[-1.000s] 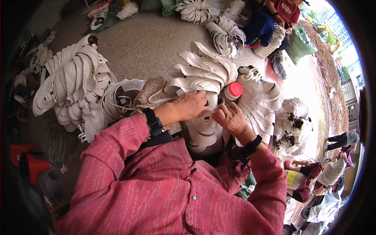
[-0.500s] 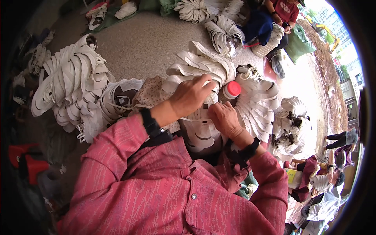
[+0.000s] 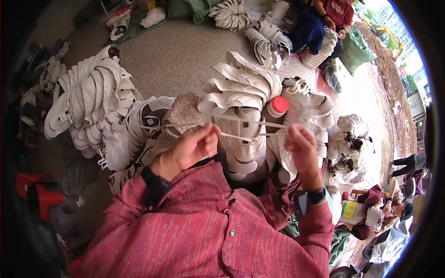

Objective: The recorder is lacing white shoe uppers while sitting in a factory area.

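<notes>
A white shoe upper (image 3: 240, 155) lies in front of me at lap height, toe toward my body. White shoelace (image 3: 273, 124) strands run from its eyelet area out to both sides. My left hand (image 3: 192, 146) is left of the upper, thumb and fingers pinched on the lace. To the right, my right hand (image 3: 303, 144) is closed on the lace, its fingers slightly blurred. Just beyond the upper rests a fanned stack of white uppers (image 3: 248, 81). A white jar with a red lid (image 3: 278, 106) stands beside that stack, near my right hand.
A large pile of uppers (image 3: 95, 92) is on the left, with a patterned cloth (image 3: 185, 111) nearer me. More uppers (image 3: 310, 109) fan out on the right. A seated person (image 3: 336, 16) handles uppers at the far right, near a green sack (image 3: 357, 51). A red object (image 3: 39, 194) is lower left.
My hands have moved apart from above the upper, left hand leftward and nearer me, right hand rightward. The lace is now stretched out sideways between them.
</notes>
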A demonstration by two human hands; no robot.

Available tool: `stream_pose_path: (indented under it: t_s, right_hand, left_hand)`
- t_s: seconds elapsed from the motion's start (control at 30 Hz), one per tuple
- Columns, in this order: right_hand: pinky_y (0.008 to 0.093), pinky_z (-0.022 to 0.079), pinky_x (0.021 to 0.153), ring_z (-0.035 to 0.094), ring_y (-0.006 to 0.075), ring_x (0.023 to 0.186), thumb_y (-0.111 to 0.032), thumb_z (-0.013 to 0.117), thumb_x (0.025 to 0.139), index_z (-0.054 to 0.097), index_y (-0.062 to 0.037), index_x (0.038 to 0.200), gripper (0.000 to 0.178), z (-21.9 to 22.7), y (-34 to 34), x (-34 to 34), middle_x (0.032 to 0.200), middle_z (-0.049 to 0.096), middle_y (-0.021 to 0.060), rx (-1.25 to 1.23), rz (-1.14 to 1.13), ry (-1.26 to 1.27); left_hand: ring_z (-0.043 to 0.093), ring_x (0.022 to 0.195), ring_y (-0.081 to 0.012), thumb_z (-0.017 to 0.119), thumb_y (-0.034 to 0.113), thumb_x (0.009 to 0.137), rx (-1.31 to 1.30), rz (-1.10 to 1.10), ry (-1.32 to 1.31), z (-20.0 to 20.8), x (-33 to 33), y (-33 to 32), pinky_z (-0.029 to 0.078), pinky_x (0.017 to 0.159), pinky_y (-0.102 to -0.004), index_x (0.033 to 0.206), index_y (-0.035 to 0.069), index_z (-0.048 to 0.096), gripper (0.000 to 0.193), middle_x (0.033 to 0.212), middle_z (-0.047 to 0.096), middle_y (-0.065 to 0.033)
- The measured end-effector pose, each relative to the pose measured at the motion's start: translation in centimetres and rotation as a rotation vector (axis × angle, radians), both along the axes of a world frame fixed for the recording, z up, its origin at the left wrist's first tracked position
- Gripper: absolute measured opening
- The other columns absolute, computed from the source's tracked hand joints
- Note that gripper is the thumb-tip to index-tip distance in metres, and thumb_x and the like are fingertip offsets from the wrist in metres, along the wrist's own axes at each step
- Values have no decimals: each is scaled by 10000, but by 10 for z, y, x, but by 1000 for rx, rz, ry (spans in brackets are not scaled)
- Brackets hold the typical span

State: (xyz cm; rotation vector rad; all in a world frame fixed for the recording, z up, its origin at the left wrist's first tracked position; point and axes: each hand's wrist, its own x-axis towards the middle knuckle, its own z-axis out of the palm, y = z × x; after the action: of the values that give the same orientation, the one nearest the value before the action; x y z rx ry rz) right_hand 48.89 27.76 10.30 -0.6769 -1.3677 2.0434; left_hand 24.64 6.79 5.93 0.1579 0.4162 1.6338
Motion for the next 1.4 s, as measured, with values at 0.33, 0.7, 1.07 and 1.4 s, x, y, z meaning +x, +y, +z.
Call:
stream_pose_path:
  t_s: [0.33,0.7,1.07,1.4]
  right_hand:
    - [371,514,767,652,282,870,-171,577,888,627,-66,1095,238,8,73,118,1137,624,110,1344,-537,-1463]
    - [372,474,725,594,283,800,-118,660,841,663,-70,957,126,-35,-21,-40,883,594,103,1239,253,-568]
    - [409,445,754,574,324,821,-137,623,848,603,-61,897,93,-43,-28,-42,904,582,102,1349,391,-630]
    - [362,425,765,589,267,828,-88,613,811,613,-107,900,92,-14,-12,-55,883,567,76,1542,482,-615]
  left_hand:
    - [577,1032,-131,559,307,973,67,-770,1042,50,-13,-44,424,925,-278,1124,47,681,325,1041,676,-44]
    - [464,1176,-182,576,226,962,216,-581,1354,41,-7,-41,338,1024,-304,1096,99,722,235,1354,432,-83]
    - [247,1428,-296,538,259,977,333,-382,1467,25,-8,-15,219,1132,-425,1079,69,713,278,1460,401,-194]
    - [586,706,-70,456,287,1021,-52,-142,931,0,5,32,473,697,-208,1066,-1,626,338,756,619,-9]
